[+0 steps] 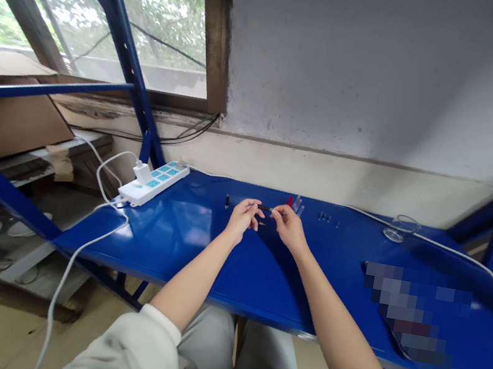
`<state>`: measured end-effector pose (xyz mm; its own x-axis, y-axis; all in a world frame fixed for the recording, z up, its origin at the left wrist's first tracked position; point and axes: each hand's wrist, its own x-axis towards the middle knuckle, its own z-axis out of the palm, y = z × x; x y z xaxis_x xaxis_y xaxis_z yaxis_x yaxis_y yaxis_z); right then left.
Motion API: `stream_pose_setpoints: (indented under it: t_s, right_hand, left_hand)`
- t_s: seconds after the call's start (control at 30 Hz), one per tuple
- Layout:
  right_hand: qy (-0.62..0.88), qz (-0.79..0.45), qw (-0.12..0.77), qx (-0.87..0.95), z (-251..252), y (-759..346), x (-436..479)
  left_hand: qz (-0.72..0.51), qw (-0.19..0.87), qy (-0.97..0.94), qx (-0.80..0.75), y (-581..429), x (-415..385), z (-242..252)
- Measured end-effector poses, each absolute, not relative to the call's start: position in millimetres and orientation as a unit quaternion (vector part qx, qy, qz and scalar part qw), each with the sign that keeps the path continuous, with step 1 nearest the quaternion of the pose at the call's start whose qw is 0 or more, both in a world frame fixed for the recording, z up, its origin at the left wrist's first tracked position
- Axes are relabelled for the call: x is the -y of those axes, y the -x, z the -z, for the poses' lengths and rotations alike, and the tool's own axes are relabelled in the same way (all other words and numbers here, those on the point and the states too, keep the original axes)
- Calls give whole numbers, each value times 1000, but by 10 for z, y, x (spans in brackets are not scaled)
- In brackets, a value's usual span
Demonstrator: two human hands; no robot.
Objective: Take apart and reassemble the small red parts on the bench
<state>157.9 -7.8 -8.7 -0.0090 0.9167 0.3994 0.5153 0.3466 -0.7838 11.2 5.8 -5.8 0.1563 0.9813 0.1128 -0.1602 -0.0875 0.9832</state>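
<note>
Black and slim, a short rod [265, 208] is held roughly level between both hands, above the middle of the blue counter [178, 255]. It looks dark along its visible length; its ends are hidden in the grip, and any lettering is too small to read. The left hand [243, 217] pinches its left end and the right hand [287, 223] its right end. Just under the rod shows a small pointed piece [261, 223]; whether it is held, I cannot tell. To the left is a small black cylinder [227, 201]. Beyond the right hand are a red piece [290, 201] and clear tubes [298, 207], with tiny parts [325, 217] farther right, then a clear round container [393, 235]. At the far left sits a white power strip [151, 186] with blue sockets and 1 plug [142, 173]. A pixelated object [408, 318] lies near right.
</note>
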Motion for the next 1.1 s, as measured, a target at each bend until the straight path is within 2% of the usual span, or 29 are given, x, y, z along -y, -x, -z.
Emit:
stream_pose_setpoints:
  t_s: [0.47,0.63,0.9,1.1]
  right_hand:
    - [493,-219,477,694,116,-1566,70]
    - [480,-250,498,677,120,-1563,66]
    - [446,-281,502,685,139,-1597,40]
    - [481,-320,441,687,159,-1581,43]
  left_hand:
    - [-539,544,-527,-370,-118,-21,30]
    - [-512,570,-541,-347,-127,-20,40]
    - [-533,546,-539,-356,-129,-12,34]
    - [-573,500,-517,-392,-153,-18,59]
